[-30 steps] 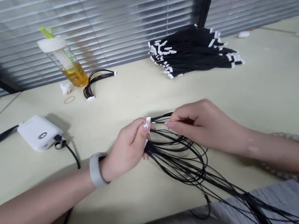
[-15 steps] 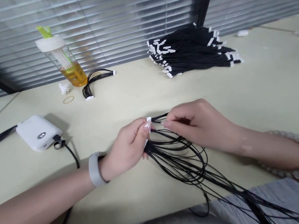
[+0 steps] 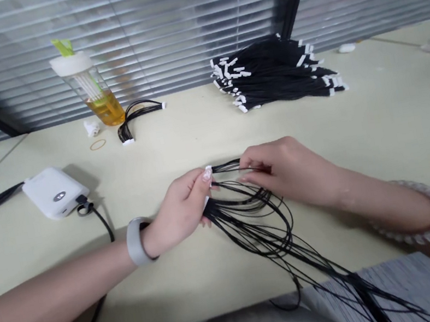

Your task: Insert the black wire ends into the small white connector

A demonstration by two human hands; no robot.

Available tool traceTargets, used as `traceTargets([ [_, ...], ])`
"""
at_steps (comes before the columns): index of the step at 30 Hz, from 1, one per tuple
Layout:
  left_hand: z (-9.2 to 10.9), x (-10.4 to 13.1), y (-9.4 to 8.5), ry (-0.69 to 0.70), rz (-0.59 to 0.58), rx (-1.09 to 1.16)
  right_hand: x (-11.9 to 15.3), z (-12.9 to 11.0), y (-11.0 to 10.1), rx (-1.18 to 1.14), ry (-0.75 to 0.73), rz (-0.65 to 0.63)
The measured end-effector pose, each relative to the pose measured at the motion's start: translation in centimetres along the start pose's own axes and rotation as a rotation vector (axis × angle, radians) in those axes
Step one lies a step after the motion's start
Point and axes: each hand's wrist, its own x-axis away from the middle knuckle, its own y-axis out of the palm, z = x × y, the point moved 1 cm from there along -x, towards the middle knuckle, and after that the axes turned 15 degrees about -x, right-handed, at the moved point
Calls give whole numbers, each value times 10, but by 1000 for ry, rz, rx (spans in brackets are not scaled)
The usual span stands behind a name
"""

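Observation:
My left hand (image 3: 184,202) is closed on the white connector end of a wire harness (image 3: 247,227), thumb pressed on a white connector (image 3: 207,174). Black wires fan out from it to the right, loop round, and trail over the table's front edge. Just right of the connector is my right hand (image 3: 283,171), its thumb and fingers curled around a few of the thin black wires near the upper loop. The wires' far ends lie beyond the frame's bottom edge.
Bundled black harnesses (image 3: 274,73) with white connectors are piled at the back. A smaller harness (image 3: 125,124) lies beside a bottle (image 3: 105,105) of amber liquid. A white power bank (image 3: 55,190) with a black cable sits at left. The table's front edge is near my body.
My right hand has shifted slightly up, and its thumb and fingertips have moved a little further apart at the wires. My left hand has moved slightly left, still holding the connector.

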Motion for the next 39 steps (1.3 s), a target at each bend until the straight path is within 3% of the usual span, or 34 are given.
traceTargets([
  [3, 0, -2, -1, -60, 49, 21, 3, 0, -5, 100, -35, -9],
  [8, -2, -1, -2, -127, 118, 80, 21, -23, -15, 250, -236, 155],
  [10, -3, -1, -3, -136, 143, 118, 27, -32, -15, 261, -194, 65],
  [14, -3, -1, -3, -142, 159, 147, 29, -35, -6, 134, 27, -210],
  [17, -2, -2, -3, -156, 146, 141, 23, -29, 6, 19, 76, -284],
  [24, -3, -2, -2, -143, 137, 191, 19, -26, 18, -344, -54, -189],
  [30, -4, -2, -1, -141, 136, 239, 20, -26, 15, -190, -89, -41],
  [39, 2, 1, 0, -99, 136, 156, 12, -10, 29, -236, -155, -113],
])
